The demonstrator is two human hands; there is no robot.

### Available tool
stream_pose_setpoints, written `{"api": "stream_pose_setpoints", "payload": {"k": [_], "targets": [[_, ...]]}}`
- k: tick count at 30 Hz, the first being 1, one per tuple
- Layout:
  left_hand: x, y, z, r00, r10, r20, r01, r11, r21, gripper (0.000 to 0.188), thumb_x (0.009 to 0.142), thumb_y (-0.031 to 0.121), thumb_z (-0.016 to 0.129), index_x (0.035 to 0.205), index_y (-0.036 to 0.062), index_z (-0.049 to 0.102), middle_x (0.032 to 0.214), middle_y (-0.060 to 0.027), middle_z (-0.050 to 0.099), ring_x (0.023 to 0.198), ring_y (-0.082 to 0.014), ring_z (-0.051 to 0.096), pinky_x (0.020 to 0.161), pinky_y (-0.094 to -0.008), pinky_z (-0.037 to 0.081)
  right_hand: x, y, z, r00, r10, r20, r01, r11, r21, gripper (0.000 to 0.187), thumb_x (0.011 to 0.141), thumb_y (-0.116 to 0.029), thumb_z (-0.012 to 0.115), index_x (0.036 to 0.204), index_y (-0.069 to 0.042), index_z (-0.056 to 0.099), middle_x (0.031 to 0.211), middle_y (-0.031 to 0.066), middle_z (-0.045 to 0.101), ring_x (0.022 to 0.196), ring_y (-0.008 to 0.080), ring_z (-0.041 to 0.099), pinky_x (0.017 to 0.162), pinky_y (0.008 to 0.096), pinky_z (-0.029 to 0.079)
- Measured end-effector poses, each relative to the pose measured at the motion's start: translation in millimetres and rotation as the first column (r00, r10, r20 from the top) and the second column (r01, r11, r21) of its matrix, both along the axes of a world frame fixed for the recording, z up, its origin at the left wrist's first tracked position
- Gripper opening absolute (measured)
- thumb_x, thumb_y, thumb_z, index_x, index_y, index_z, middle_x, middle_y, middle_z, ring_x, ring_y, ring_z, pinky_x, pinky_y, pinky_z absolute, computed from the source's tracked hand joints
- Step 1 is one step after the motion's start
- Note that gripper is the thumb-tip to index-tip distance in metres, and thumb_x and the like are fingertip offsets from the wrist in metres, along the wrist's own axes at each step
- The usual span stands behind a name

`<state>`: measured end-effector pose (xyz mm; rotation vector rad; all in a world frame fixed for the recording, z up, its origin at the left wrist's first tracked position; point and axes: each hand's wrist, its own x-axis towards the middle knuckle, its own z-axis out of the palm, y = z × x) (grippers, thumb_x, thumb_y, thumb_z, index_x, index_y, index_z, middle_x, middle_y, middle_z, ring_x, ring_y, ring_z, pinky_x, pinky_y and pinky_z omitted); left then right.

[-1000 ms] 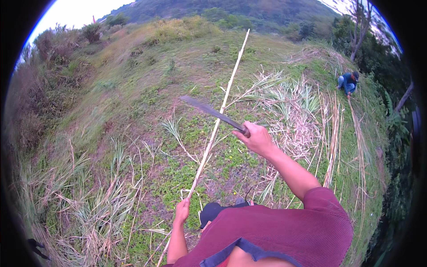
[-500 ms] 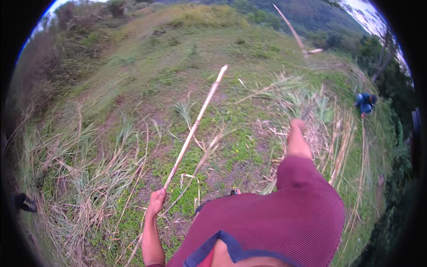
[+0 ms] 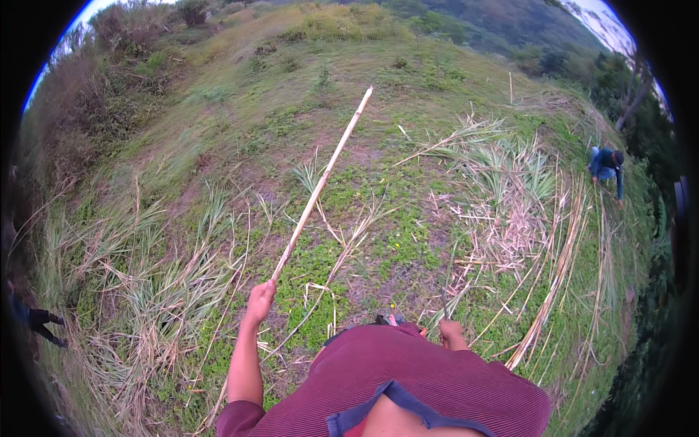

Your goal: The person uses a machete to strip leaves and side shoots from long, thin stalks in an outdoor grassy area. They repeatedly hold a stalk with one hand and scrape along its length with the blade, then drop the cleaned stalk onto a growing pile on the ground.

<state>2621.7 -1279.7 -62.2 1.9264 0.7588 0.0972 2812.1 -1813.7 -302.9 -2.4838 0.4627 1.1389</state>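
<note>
My left hand (image 3: 262, 299) is closed around the lower end of a long, pale cane stalk (image 3: 318, 191). The stalk slants up and away to the right, and its far tip looks pointed. Low beside my body, my right hand (image 3: 453, 335) is closed on a thin, dark, blade-like tool (image 3: 445, 302) that points up and away. Most of that tool is hard to make out against the ground, and my maroon shirt hides part of my right arm. The two hands are well apart.
Cut leaves and stalks lie heaped at left (image 3: 156, 313). Leafy tops (image 3: 510, 175) and long canes (image 3: 557, 280) lie at right. A person in blue (image 3: 606, 167) bends at far right; another person's dark-clothed legs (image 3: 45, 323) show at far left.
My right hand has swung back from outstretched ahead to low beside my body. The left hand and stalk rose slightly. Pale pieces at the upper right have shifted; one thin upright piece shows there now.
</note>
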Motion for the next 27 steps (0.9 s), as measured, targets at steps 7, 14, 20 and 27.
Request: {"api": "stream_pose_setpoints", "payload": {"k": [7, 14, 20, 27], "targets": [[11, -8, -10, 0.996, -0.03, 0.084, 0.012, 0.979, 0.204, 0.05, 0.101, 0.044, 0.047, 0.074, 0.002, 0.045, 0.059, -0.0028, 0.038, 0.059, -0.0134, 0.034, 0.052, -0.0342, 0.031, -48, -18, -60, 0.972, 0.055, 0.23, -0.025, 0.991, -0.131, 0.058, 0.088, -0.057, 0.052, 0.09, -0.002, 0.07, 0.095, 0.0221, 0.069, 0.09, 0.0364, 0.068, 0.078, 0.0461, 0.052], [-23, -20, 20, 0.993, 0.114, 0.033, -0.118, 0.932, 0.342, 0.044, 0.1, 0.041, 0.048, 0.078, 0.0025, 0.052, 0.059, -0.0084, 0.045, 0.055, -0.0208, 0.041, 0.054, -0.0371, 0.036, 47, 137, 144, 0.858, -0.438, 0.268, 0.108, 0.665, 0.739, 0.048, 0.095, -0.053, 0.052, 0.087, -0.006, 0.061, 0.059, 0.0026, 0.048, 0.046, 0.011, 0.048, 0.04, 0.0272, 0.037], [9, -19, 80, 0.929, 0.041, 0.367, -0.31, 0.626, 0.715, 0.032, 0.095, 0.04, 0.054, 0.077, 0.0141, 0.054, 0.052, -0.0075, 0.053, 0.044, -0.0302, 0.056, 0.04, -0.0434, 0.041, 80, 224, 287, 0.812, -0.503, 0.297, -0.112, 0.364, 0.925, 0.045, 0.1, -0.052, 0.042, 0.098, -0.007, 0.051, 0.056, -0.001, 0.037, 0.042, 0.0093, 0.034, 0.037, 0.0252, 0.029], [-47, -22, 420, 0.828, 0.202, 0.524, -0.534, -0.007, 0.846, 0.042, 0.093, 0.048, 0.053, 0.082, 0.0088, 0.063, 0.076, -0.0178, 0.067, 0.073, -0.0237, 0.069, 0.068, -0.0423, 0.054, 49, 304, 285, 0.942, -0.207, 0.263, -0.188, 0.32, 0.928, 0.045, 0.1, -0.05, 0.045, 0.098, -0.005, 0.049, 0.057, 0.0001, 0.037, 0.044, 0.0101, 0.036, 0.037, 0.0252, 0.028]]}}
